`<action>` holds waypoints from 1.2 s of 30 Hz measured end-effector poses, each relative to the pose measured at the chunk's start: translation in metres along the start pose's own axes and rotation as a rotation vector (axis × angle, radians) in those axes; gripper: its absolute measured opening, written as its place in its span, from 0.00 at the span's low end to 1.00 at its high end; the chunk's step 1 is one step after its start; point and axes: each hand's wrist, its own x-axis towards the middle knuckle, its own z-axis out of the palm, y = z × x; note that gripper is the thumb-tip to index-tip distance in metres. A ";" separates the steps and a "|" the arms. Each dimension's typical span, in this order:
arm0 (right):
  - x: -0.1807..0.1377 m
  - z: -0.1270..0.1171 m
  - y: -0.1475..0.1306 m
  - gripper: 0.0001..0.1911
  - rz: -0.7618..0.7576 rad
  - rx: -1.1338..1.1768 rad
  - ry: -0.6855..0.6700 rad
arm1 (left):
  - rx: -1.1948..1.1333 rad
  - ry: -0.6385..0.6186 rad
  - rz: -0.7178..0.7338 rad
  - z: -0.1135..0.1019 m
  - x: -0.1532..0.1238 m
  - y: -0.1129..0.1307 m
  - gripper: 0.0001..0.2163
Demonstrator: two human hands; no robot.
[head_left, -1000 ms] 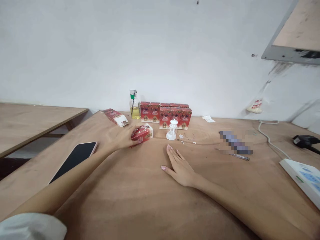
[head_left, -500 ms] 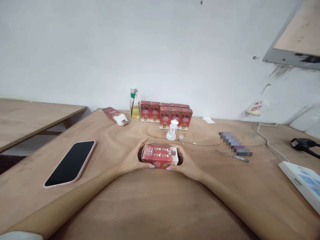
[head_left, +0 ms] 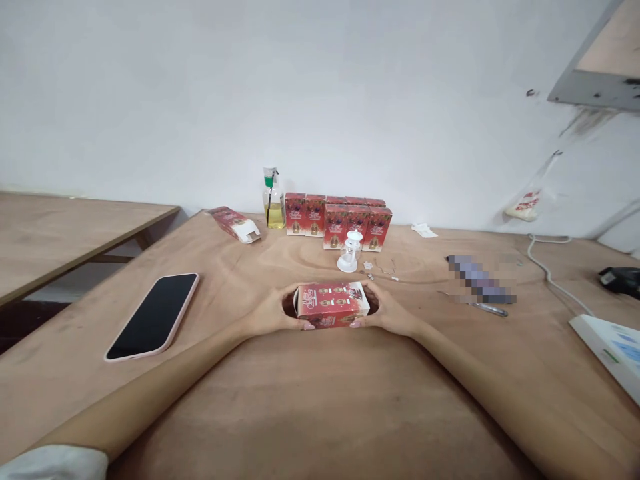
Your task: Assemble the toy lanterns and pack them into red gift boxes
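Note:
A red and white printed cardboard box [head_left: 333, 303] lies on its side between my two hands at the middle of the table. My left hand [head_left: 275, 310] grips its left end, thumb along the near face. Around the right end curls my right hand [head_left: 387, 310], its thumb also on the near face. The far fingers of both hands are mostly hidden behind the box. Just beyond it stands a small white lantern [head_left: 350, 253], apart from my hands. Small metal and white pieces [head_left: 383, 269] lie beside the lantern.
Several red boxes [head_left: 335, 227] stand in rows near the wall, beside a bottle of yellow liquid [head_left: 274, 203]. An open red box [head_left: 235, 225] lies at back left. A phone [head_left: 155, 317] is at left; a blurred-out item [head_left: 480, 280], tweezers-like tool [head_left: 490, 309] and white device [head_left: 607, 350] are at right.
The view has shifted slightly, so most things sit a little further right and higher. Both hands still grip the same box, with no clear change in hold.

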 end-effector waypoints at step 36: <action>0.002 -0.008 0.009 0.36 0.026 0.075 0.195 | 0.638 0.325 0.511 -0.004 -0.007 -0.003 0.07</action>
